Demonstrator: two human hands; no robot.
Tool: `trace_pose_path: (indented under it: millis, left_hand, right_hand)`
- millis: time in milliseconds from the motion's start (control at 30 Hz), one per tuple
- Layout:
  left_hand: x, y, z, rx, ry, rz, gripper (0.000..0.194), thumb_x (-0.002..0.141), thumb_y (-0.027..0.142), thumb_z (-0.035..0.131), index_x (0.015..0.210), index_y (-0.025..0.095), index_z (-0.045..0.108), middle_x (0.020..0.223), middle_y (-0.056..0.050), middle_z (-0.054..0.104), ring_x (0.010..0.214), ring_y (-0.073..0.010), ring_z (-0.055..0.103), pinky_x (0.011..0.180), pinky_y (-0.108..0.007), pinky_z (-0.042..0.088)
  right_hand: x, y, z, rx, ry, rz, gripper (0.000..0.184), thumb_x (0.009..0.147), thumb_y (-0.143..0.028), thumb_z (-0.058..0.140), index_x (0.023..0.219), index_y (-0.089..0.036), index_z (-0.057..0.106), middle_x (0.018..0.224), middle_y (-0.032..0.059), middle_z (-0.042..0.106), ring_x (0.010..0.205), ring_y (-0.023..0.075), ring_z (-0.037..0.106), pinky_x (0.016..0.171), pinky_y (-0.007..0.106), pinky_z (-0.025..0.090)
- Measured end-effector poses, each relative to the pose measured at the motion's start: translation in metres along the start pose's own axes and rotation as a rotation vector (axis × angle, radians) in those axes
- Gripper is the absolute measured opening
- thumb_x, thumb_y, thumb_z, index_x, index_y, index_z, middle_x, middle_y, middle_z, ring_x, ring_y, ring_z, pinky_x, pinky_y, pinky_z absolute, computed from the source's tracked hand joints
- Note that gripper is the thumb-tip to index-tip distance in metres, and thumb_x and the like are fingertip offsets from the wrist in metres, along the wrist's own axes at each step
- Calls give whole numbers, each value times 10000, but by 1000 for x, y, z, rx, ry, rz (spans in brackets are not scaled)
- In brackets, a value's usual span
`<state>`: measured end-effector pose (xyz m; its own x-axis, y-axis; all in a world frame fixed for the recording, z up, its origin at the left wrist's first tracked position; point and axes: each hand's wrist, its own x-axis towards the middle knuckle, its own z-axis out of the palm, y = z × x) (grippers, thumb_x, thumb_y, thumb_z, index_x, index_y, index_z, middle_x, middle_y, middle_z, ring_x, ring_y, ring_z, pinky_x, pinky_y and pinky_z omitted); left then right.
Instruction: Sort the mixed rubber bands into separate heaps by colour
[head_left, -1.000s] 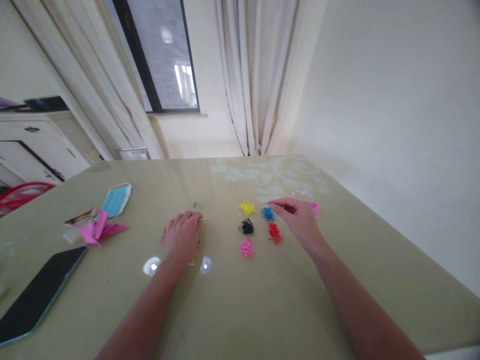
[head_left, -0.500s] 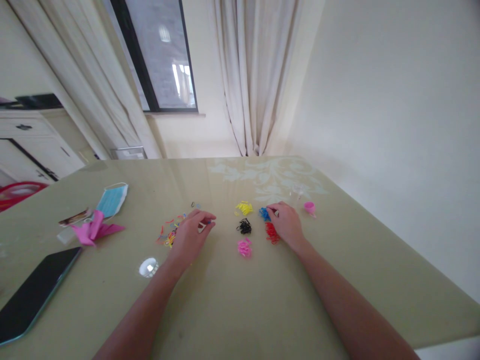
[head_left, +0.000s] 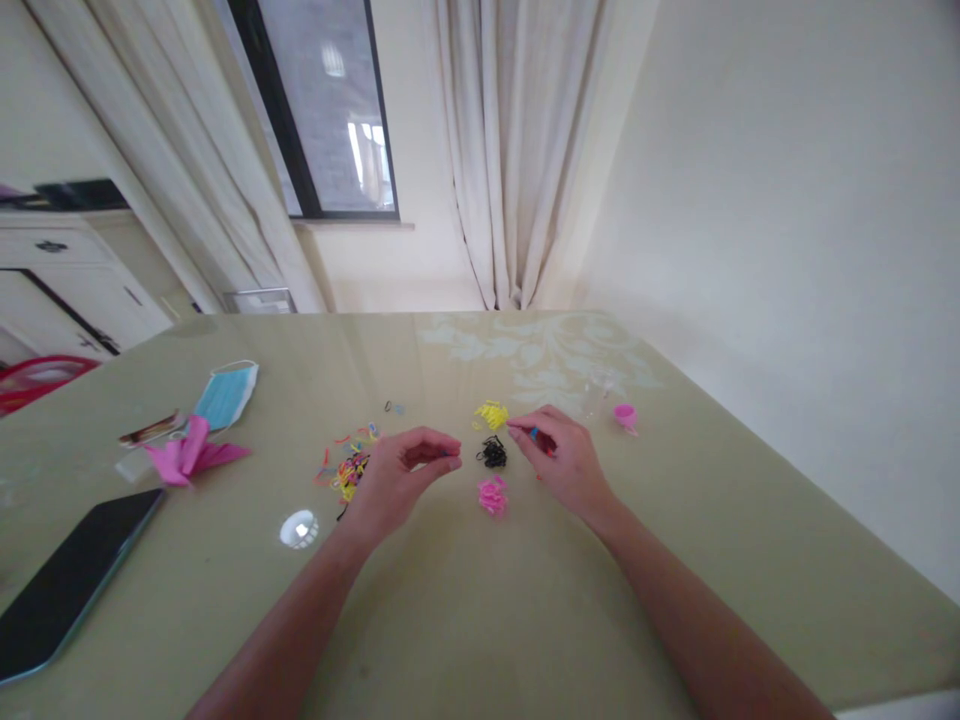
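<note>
Can see only scraps of blue bands [head_left: 534, 433] and red bands [head_left: 550, 453] behind the right hand [head_left: 568, 465], just right of the black pile [head_left: 493, 453]. See both thumbs and forefingers drawn close, left hand [head_left: 397, 480] left of the pile; cannot tell about anything gripped. Find the table [head_left: 750, 540] edge well right of the pile.

Glossy table [head_left: 480, 620] — phone [head_left: 75, 580], blue mask [head_left: 226, 393] and pink folded piece [head_left: 189, 455] at left; mixed bands [head_left: 349, 470], yellow pile [head_left: 493, 414], black pile [head_left: 493, 452], pink pile [head_left: 492, 496] nearer the middle
</note>
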<state>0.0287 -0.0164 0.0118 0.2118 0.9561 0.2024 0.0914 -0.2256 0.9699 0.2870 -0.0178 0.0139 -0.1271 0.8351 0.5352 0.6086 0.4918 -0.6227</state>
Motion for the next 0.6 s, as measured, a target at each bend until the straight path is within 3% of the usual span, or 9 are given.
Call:
trace_pose_path:
  millis: [167,333,600]
  left_hand:
    - [-2,5,5,-78,-59,-2,179,793,310,875,925,196,833,929,-61,860,875,-204,816,865,-308,666]
    - [-5,5,9,-174,-94,-66,208,780,284,885,957,194,823,950,-63,868,885,-200,826,864,-300,670]
    - [-8,3,13,-204,-96,-165,288,720,293,923,963,185,812,925,-70,869,840,-208,829,777,-282,668]
  right_hand:
    - [-11,-21,13,154,-106,-114,166,1008,-357,740,1057,-212,805,881,35,706,652,134,582,627,266,490]
    - [-17,-25,19,158,-102,-195,217,1025,-418,726,1074,-214,784,894,41,706,661,133,580,637,268,502]
    - [-20,-26,23,136,-72,-284,171,1061,-340,678,1025,-222,797,895,50,717,686,140,621,649,273,519]
